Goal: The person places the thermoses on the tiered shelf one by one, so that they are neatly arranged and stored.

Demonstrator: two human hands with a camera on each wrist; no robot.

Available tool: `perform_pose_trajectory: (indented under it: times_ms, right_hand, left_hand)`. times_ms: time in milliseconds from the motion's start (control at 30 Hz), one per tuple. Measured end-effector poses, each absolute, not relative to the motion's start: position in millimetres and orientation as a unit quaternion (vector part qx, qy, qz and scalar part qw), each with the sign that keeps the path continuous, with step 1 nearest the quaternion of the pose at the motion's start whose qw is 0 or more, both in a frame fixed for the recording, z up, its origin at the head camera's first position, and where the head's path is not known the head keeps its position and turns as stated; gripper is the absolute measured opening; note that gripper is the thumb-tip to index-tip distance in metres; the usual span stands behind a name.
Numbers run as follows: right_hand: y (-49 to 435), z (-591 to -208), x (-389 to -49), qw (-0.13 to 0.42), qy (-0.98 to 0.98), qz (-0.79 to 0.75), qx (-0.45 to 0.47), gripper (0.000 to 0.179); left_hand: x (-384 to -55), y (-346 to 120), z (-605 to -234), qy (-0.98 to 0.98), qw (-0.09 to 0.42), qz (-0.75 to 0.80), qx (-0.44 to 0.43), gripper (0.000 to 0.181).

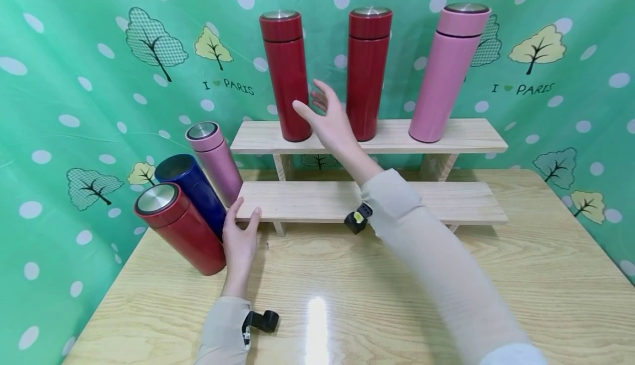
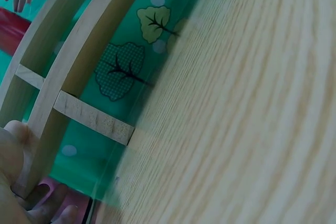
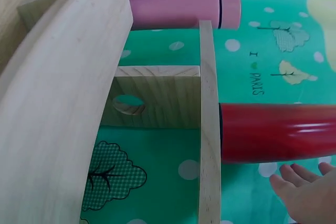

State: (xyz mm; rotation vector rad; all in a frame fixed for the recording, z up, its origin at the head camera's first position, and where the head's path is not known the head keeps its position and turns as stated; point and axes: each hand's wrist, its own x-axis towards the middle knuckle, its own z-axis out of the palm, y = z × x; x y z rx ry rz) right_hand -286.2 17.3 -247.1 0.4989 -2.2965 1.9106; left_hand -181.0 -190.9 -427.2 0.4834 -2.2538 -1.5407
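Note:
My left hand (image 1: 240, 241) is at the left end of the lower wooden shelf (image 1: 307, 199). In the left wrist view its thumb and fingers lie on either side of the shelf's end, near the pink thermos (image 1: 218, 164). Raised over the stand, my right hand (image 1: 331, 125) has its fingers spread and holds nothing. It reaches between the left red thermos (image 1: 285, 78) and the middle red thermos (image 1: 368, 78) on the upper shelf (image 1: 397, 133). The right wrist view shows its fingers (image 3: 294, 177) beside a red thermos, with a gap between.
A tall pink thermos (image 1: 448, 73) stands on the upper shelf's right. At the table's left, a blue thermos (image 1: 193, 188) and another red thermos (image 1: 181, 230) stand close by my left hand. A green patterned cloth (image 1: 74, 117) hangs behind the wood-grain table (image 1: 377, 310).

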Motion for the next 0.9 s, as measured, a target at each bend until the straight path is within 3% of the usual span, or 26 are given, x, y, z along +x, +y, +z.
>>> perform_pose_trajectory:
  times_ms: [567,900]
  right_hand:
    - [60.1,-266.8,-226.7,0.097,-0.729,0.633,0.241,0.055]
    - [94.1,-300.2,-197.2,0.115,-0.74,0.612,0.255,0.049]
  left_hand:
    - [-181.3,-192.0,-427.0,-0.798,0.189,-0.549,0.163,0.057]
    - [-180.2,-191.4,-426.5,-0.799,0.183,-0.548,0.167,0.058]
